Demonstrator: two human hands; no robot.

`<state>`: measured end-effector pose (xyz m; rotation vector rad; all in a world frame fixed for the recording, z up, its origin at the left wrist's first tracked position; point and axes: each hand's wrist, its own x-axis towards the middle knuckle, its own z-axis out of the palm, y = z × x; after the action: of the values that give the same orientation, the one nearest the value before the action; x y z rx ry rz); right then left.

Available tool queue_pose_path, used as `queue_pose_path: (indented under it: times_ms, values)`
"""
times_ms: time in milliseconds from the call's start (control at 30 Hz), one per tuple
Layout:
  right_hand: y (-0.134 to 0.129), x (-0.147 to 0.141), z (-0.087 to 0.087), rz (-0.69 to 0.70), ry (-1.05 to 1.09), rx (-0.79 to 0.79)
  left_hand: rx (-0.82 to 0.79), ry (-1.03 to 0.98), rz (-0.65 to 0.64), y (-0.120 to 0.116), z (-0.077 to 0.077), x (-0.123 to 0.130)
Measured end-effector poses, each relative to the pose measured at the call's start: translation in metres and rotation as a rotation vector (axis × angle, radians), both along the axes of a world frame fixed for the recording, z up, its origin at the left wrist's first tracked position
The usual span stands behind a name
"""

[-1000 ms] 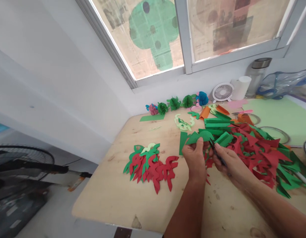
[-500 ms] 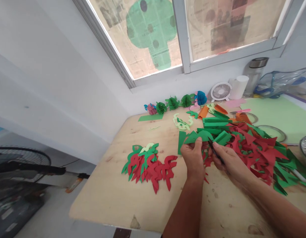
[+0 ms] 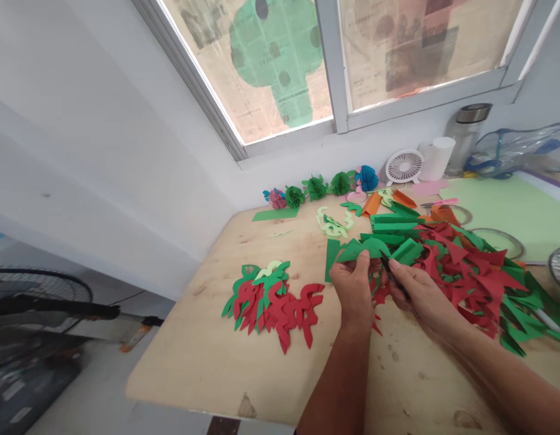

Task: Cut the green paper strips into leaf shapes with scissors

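My left hand (image 3: 353, 287) pinches a piece of green paper (image 3: 359, 249) above the wooden table. In my right hand (image 3: 418, 289) is a pair of dark scissors (image 3: 396, 277), the fingers closed round the handles. The blades meet the right end of the green paper, and their tips are partly hidden. Just right of the hands lies a large heap of red paper scraps (image 3: 474, 269) mixed with green ones. To the left, a pile of wavy red cut-outs (image 3: 280, 311) rests with green cut-outs (image 3: 275, 277) and a pale green one on top.
Along the wall sit folded paper balls (image 3: 316, 188), a small white fan (image 3: 404, 167), a white cylinder (image 3: 438, 158) and a bottle (image 3: 467, 139). Pale green cut-outs (image 3: 336, 229) lie beyond my hands. A light green sheet (image 3: 528, 211) covers the table's far right. A black fan (image 3: 48, 308) stands off the left edge.
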<state>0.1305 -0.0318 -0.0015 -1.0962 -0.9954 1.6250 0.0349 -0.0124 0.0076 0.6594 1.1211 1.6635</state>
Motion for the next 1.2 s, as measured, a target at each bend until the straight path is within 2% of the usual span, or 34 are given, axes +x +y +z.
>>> queue_pose_path:
  times_ms: [733, 1200]
  values:
    - [-0.0011, -0.0002, 0.0013, -0.020, -0.080, 0.020, 0.013, -0.020, 0.002, -0.0011, 0.0002, -0.0003]
    - [0.0005, 0.0010, 0.0017, -0.008, -0.123, 0.023, 0.010, -0.004, -0.060, 0.0002, 0.0020, -0.0033]
